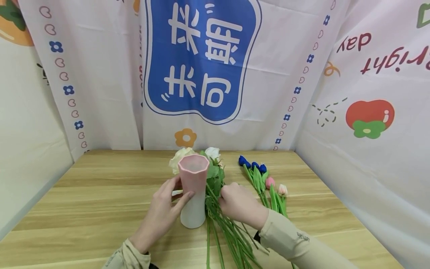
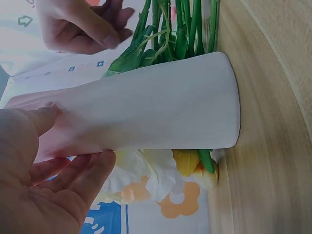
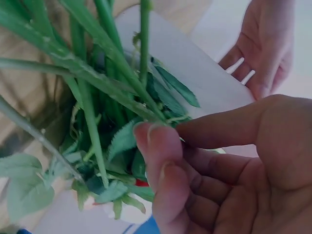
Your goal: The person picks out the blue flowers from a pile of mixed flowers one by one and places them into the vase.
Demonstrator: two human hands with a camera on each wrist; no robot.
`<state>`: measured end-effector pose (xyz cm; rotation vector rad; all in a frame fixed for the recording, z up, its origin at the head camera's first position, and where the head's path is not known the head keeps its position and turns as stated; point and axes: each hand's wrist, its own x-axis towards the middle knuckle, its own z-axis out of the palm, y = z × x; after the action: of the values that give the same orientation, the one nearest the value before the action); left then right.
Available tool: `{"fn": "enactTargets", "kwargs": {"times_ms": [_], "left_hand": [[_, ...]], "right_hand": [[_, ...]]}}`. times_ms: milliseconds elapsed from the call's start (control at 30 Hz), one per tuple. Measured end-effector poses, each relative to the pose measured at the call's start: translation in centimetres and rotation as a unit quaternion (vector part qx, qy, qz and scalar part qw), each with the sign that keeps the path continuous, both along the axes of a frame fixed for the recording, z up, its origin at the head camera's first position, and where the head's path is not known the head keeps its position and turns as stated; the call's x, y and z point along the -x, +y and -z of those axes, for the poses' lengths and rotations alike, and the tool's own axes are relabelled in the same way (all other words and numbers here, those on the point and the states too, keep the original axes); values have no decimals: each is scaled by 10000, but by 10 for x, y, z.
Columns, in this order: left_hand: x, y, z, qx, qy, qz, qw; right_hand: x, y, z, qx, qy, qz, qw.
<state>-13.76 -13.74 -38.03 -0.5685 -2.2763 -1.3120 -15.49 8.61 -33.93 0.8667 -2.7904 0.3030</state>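
Note:
A tall vase, pink at the top and white below, stands upright on the table. My left hand grips its upper part, thumb on the near side and fingers around the far left. A bundle of green flower stems lies right beside the vase, with cream and white blooms behind it. My right hand is close over the stems, its fingers loosely curled near a stem. In the left wrist view, no stem shows between the right hand's fingers, which look apart from the bundle.
Blue tulips and pink tulips lie on the table to the right of my right hand. The wooden table reaches back to a printed cloth, which also hangs on both sides.

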Motion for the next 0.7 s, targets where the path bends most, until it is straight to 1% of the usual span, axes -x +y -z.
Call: {"fn": "enactTargets", "kwargs": {"times_ms": [167, 367, 500, 633, 700], "left_hand": [[0, 0, 1, -17, -16, 28, 10000], [1, 0, 0, -39, -16, 67, 10000], [0, 0, -1, -30, -22, 51, 10000], [0, 0, 0, -16, -31, 50, 10000], [0, 0, 0, -11, -42, 55, 10000]], "right_hand": [[-2, 14, -7, -17, 224, 227, 9995], [0, 41, -13, 47, 19, 489, 9988], [5, 60, -16, -11, -208, 815, 9965], [9, 82, -16, -12, -445, 1058, 9934], [11, 94, -15, -43, -448, 1101, 9929]]}}
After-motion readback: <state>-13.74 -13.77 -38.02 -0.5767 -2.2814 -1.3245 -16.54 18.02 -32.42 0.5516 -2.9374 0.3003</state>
